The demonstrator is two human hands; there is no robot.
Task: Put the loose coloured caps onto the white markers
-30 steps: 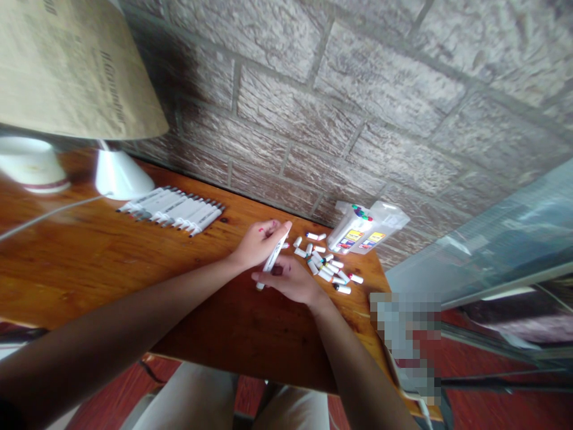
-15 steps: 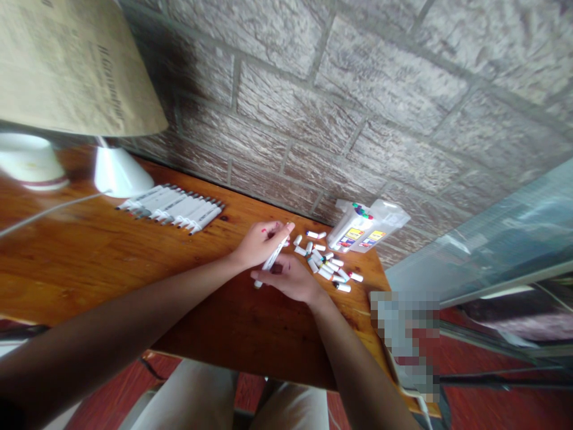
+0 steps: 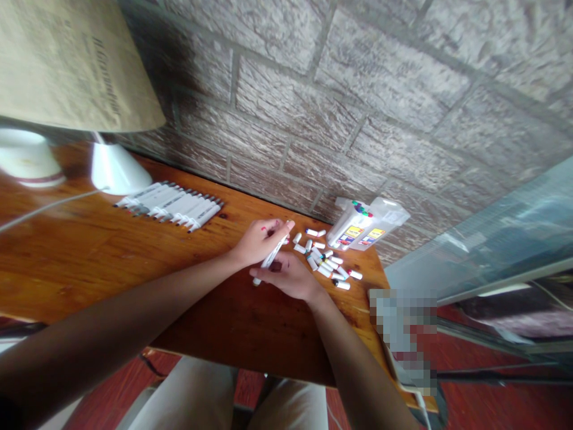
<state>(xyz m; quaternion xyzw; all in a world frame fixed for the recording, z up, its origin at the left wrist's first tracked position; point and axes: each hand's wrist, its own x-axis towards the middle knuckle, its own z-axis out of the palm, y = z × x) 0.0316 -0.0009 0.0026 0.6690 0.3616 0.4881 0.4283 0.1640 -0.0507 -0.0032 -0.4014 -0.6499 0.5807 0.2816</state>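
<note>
A white marker (image 3: 274,253) slants between my two hands over the table. My left hand (image 3: 262,240) is closed on its upper end, and a small red mark shows on the skin. Lower down, my right hand (image 3: 290,276) grips the marker's other end between thumb and fingers. Just right of the hands lie several loose marker caps (image 3: 330,263), white with coloured ends. A row of white markers (image 3: 179,206) lies side by side to the left, beyond my left forearm.
Behind the caps stands a clear plastic marker case (image 3: 364,226) with some markers in it. A white lamp base (image 3: 117,170) under a printed shade (image 3: 80,65) and a white cup (image 3: 29,156) stand at the left. A brick wall (image 3: 277,107) borders the wooden table (image 3: 67,239).
My hands stay almost still on the marker. The whole view has shifted very slightly; the caps, case and row of markers lie as before.
</note>
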